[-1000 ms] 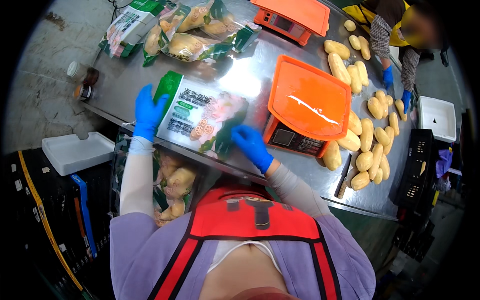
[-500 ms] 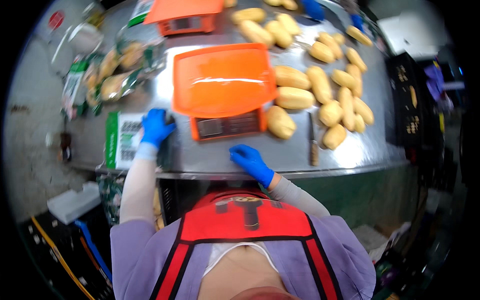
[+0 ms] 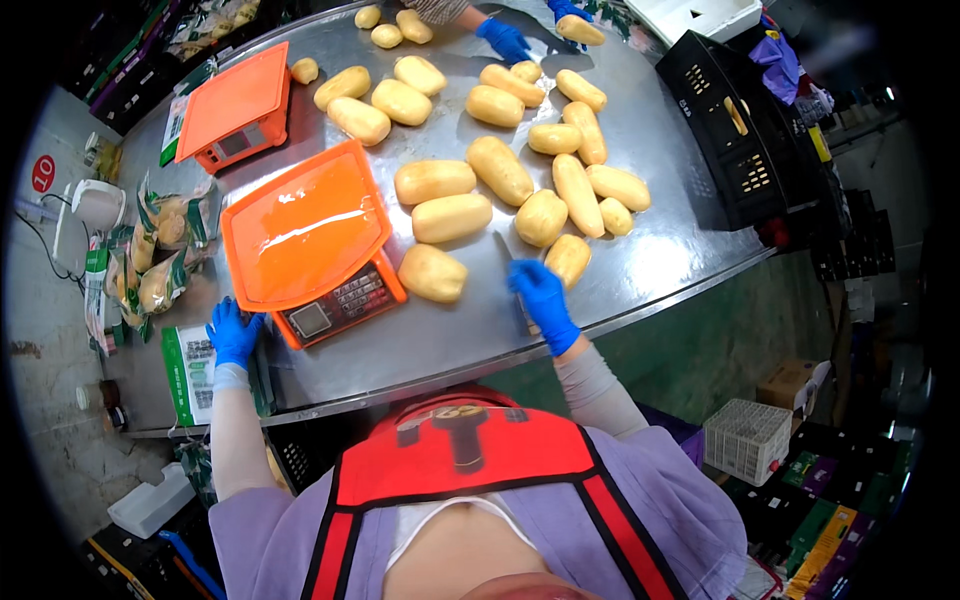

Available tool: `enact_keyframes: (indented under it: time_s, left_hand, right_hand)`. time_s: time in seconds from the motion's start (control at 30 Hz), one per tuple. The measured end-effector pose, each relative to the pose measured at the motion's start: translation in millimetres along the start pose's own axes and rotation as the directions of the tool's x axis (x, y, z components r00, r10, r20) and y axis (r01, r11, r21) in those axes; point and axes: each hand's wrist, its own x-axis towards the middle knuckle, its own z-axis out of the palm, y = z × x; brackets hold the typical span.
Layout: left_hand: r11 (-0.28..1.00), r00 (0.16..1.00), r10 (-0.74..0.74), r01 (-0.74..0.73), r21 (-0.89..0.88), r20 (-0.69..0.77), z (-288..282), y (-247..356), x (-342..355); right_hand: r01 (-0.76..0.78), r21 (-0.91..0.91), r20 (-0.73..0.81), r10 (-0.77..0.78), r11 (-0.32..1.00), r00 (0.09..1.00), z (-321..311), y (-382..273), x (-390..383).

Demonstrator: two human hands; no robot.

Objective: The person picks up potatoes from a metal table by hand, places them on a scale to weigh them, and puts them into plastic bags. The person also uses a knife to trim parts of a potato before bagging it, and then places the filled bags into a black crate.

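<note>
My left hand (image 3: 233, 333), in a blue glove, rests with fingers apart on flat green-and-white packaging bags (image 3: 184, 375) at the table's left front edge. Beside it stands an orange weighing scale (image 3: 310, 225) with a shallow pan, a keypad and a display. My right hand (image 3: 544, 302), gloved too, is over a knife (image 3: 504, 247) lying on the table, its fingers loosely bent and no firm grip visible. Part of the knife's handle is hidden by that hand. Just beyond it lies a pale yellow, oblong root vegetable (image 3: 567, 261); several similar ones (image 3: 499, 171) spread across the middle.
A second orange scale (image 3: 235, 105) stands farther back on the left. Filled bags (image 3: 160, 270) of vegetables lie at the left edge. A black crate (image 3: 725, 130) sits on the right side. Across the table, a co-worker's gloved hand (image 3: 503, 40) is among the vegetables.
The view has swung to the right. My right hand has moved from the front edge near the scale to the knife; my left hand remains on the bags.
</note>
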Motion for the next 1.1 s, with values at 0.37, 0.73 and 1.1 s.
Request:
enact_keyframes:
  time_s: [0.37, 0.73, 1.1]
  left_hand:
    - [0.923, 0.911, -0.001, -0.158, -0.351, -0.413, -1.8, 107.6, -106.3]
    - [0.96, 0.98, 0.023, -0.078, -0.27, -0.2, 16.6, 123.4, -159.8]
    - [0.957, 0.981, 0.006, -0.062, -0.283, -0.193, 13.9, 129.7, -159.1]
  right_hand:
    - [0.208, -0.92, -0.009, -0.55, 0.331, 0.835, -210.4, -28.3, 177.3]
    - [0.0, -0.958, -0.041, -0.14, 0.286, 0.989, -199.1, -68.6, 219.5]
    - [0.544, 0.235, -0.586, -0.329, 0.805, 0.74, -229.9, -106.7, 140.0]
